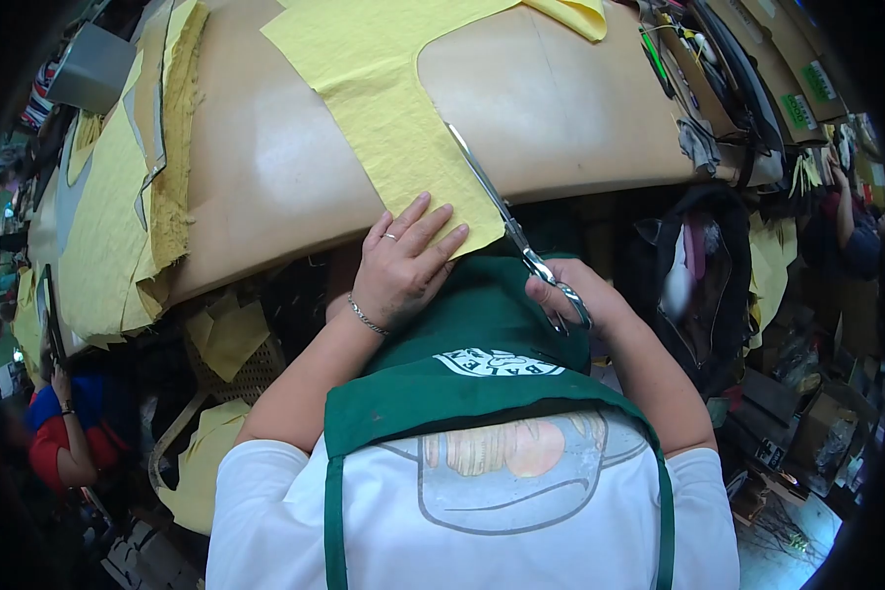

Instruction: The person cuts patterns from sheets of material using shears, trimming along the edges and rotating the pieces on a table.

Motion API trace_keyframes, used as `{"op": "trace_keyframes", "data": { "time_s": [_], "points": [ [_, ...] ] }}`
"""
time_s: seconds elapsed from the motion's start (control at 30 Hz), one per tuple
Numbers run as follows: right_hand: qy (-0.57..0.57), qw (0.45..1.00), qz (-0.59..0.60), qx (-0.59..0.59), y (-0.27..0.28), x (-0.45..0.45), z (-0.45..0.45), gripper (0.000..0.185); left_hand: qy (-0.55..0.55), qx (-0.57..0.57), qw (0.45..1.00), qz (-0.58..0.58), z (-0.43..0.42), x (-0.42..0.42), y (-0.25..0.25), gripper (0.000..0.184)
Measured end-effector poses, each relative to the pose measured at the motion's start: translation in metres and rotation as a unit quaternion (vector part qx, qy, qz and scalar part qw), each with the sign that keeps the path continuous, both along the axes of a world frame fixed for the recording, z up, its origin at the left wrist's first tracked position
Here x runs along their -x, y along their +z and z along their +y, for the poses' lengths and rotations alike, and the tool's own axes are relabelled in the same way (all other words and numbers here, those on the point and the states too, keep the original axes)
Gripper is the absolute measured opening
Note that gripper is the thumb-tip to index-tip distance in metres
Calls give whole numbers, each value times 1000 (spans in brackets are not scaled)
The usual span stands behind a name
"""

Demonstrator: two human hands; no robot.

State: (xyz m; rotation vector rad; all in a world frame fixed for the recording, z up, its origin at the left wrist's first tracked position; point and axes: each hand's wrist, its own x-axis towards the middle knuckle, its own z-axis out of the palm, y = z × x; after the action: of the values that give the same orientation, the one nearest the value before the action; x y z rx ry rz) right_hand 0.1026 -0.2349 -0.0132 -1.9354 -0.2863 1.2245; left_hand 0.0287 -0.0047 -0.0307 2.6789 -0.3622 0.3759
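A piece of yellow fabric (383, 74) lies across the tan tabletop, its near end reaching the front edge. My left hand (409, 258) rests on that near end, palm down with the fingers spread; a ring and a bracelet show on it. In my right hand (578, 295) is a pair of metal scissors (514, 228), gripped by the handles. The long blades point away from me along the right side of the fabric, with one tip near its curved edge. How far the blades are parted is hard to tell.
More yellow fabric (108, 211) is layered on the table's left side. A grey box (93, 67) stands at the far left. At the right are cardboard boxes (792, 69) and an open dark bag (698, 285). Another person in red and blue (74, 433) is at the left.
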Motion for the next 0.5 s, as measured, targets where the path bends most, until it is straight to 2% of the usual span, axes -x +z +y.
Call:
{"op": "trace_keyframes", "data": {
  "time_s": [0.17,0.5],
  "points": [
    [7,1000,11,-15,7,-14,16,74,-14,0,1000,-2,-2,5,4,45],
    [-15,1000,-16,17,4,-9,14,72,-59,50,997,-11,-3,3,1,48]
  ]
}}
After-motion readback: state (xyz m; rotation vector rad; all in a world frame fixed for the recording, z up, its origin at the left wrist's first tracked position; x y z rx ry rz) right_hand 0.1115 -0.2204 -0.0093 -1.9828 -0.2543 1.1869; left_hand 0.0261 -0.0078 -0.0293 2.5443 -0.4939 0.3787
